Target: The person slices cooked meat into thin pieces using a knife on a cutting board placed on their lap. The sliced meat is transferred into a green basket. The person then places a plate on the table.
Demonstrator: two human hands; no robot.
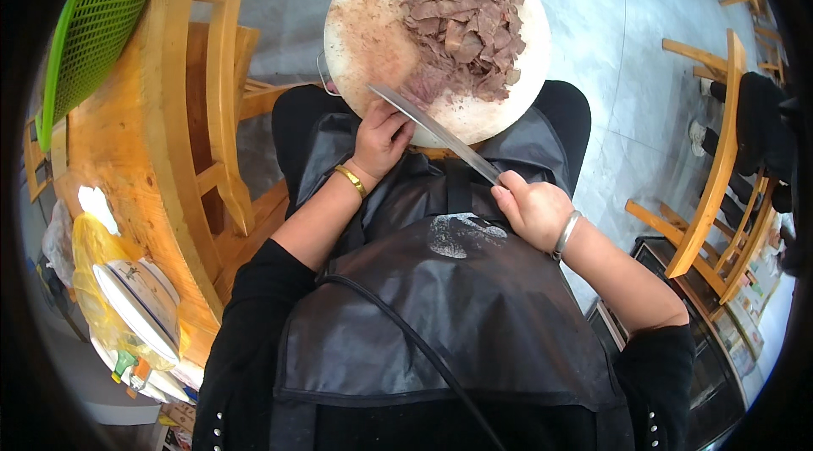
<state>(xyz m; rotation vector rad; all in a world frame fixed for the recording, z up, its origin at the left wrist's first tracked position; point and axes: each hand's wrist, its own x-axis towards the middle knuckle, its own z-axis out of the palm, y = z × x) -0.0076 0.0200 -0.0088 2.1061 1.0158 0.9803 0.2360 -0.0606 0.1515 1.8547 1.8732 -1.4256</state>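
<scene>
A round white cutting board (360, 19), stained reddish brown on its left part, sits at my knees. Thin brown slices of cooked meat (466, 23) lie heaped on its right half. My right hand (535, 210) is closed round the handle of a long knife (449, 138), whose blade slants up and left over the board's near edge. Close behind the blade, my left hand (383, 139) has its fingers curled and pressed together at the near edge. A pinkish piece of meat (428, 83) lies just past the blade. What the left fingers hold, if anything, is hidden.
A wooden table (127, 138) stands at my left, with a green mesh basket (106, 19), a yellow plastic bag (93, 248) and stacked bowls (140, 298). Wooden chairs (711, 171) and a person's dark-clothed legs (749, 129) are at the right. A dark apron (440, 315) covers my lap.
</scene>
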